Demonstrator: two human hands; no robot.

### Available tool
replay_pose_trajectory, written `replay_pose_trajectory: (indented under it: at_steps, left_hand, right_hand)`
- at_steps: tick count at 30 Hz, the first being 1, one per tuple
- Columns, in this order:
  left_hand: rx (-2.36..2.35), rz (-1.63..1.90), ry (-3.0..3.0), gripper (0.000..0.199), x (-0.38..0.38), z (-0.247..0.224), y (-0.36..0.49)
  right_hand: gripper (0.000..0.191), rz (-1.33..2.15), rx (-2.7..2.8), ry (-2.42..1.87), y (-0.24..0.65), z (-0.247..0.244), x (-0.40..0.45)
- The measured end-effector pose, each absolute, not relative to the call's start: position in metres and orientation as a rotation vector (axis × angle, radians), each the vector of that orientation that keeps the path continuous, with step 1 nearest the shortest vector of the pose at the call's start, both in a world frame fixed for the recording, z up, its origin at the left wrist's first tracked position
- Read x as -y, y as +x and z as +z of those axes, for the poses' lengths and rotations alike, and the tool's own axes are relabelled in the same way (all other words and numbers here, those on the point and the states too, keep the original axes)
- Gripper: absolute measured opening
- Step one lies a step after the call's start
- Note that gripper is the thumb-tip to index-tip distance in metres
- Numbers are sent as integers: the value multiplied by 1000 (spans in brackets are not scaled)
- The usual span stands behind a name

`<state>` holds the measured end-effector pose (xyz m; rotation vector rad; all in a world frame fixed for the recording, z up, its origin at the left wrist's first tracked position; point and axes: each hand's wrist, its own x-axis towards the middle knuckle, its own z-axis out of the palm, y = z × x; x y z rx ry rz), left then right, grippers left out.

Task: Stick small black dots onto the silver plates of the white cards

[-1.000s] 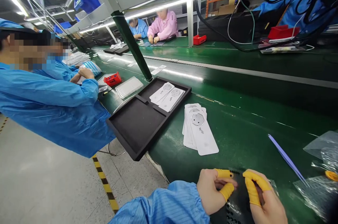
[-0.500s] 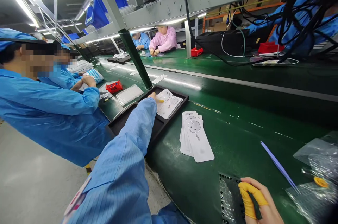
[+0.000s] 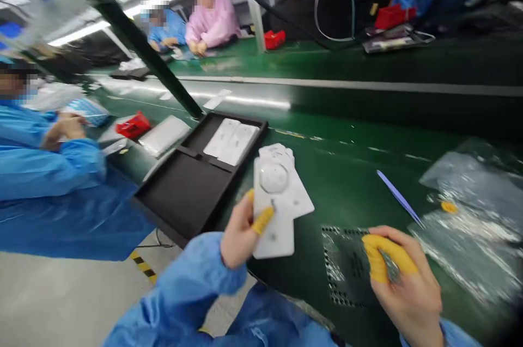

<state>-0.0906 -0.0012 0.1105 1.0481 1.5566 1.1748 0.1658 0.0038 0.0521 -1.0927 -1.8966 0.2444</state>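
My left hand, yellow finger cots on its thumb and a finger, grips a white rectangular panel with an octagonal ring near its top. That panel is held over a fanned stack of similar white panels on the green bench. At the lower right, my right hand, also in yellow finger cots, is closed at the upper right edge of a clear film sheet with rows of black dots along its borders. Its fingers hide part of the sheet.
A black tray at left holds white panels in its far compartment. Purple tweezers and clear plastic bags with a yellow ring lie right. A green post rises behind the tray. A co-worker in blue sits left.
My left hand has come back from the tray towards me, now holding a white panel. My right hand stays at the film sheet. The view has swung right and down.
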Motion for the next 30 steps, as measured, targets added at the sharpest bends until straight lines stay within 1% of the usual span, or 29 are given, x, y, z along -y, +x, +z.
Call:
replay_pose_trajectory:
  at_steps: [3, 6, 13, 15, 18, 22, 25, 30]
  left_hand:
    - [-1213, 1142, 829, 42, 39, 89, -16]
    - [-1130, 1123, 791, 36, 51, 83, 19]
    - [-1253, 1036, 1073, 17, 58, 84, 20]
    - [-1299, 1017, 1105, 15, 62, 83, 19]
    - [-1333, 999, 1093, 18, 65, 81, 21]
    - [-1322, 992, 1072, 31, 66, 79, 18]
    - [-1321, 1025, 1092, 39, 66, 78, 13]
    - [-1258, 1008, 1140, 35, 65, 74, 19]
  right_hand:
    - [27, 126, 1924, -1052, 163, 64, -2]
    - [29, 147, 2001, -1039, 165, 66, 2]
    - [34, 152, 1971, -1029, 165, 71, 14]
    - [37, 154, 1957, -1035, 165, 71, 15]
    - [39, 193, 1971, -1040, 167, 71, 16]
    - [43, 243, 2095, -1014, 171, 76, 19]
    - [46, 365, 2229, -969, 173, 77, 23]
    - [54, 592, 2160, -932, 174, 66, 27]
